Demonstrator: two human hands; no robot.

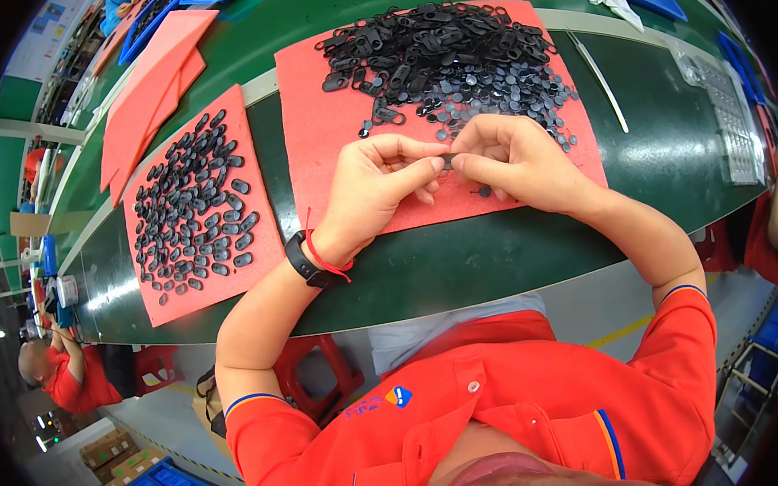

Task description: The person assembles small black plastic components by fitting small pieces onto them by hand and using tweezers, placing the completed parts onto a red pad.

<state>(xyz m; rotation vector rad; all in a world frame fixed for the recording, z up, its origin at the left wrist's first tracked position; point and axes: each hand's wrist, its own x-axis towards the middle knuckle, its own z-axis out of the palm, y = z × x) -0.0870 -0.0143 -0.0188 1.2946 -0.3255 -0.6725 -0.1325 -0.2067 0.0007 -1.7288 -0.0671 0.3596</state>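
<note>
My left hand (384, 182) and my right hand (520, 162) meet over the near part of a pink foam mat (324, 141). Between the thumbs and forefingers of both is a small dark part (448, 160), mostly covered by my fingertips, so its exact shape is hidden. Just beyond my hands lies a pile of small round grey discs (505, 94). Behind the discs is a heap of black plastic loop-shaped pieces (428, 45). One or two small dark pieces (485, 192) rest on the mat under my right hand.
On the left, a second pink mat (261, 226) carries many oval black pieces (191, 200). Further back are stacked pink sheets (153, 95) and blue trays (153, 15) of black parts. A white strip (599, 82) and clear tray (739, 131) lie right. Another person (78, 371) sits far left.
</note>
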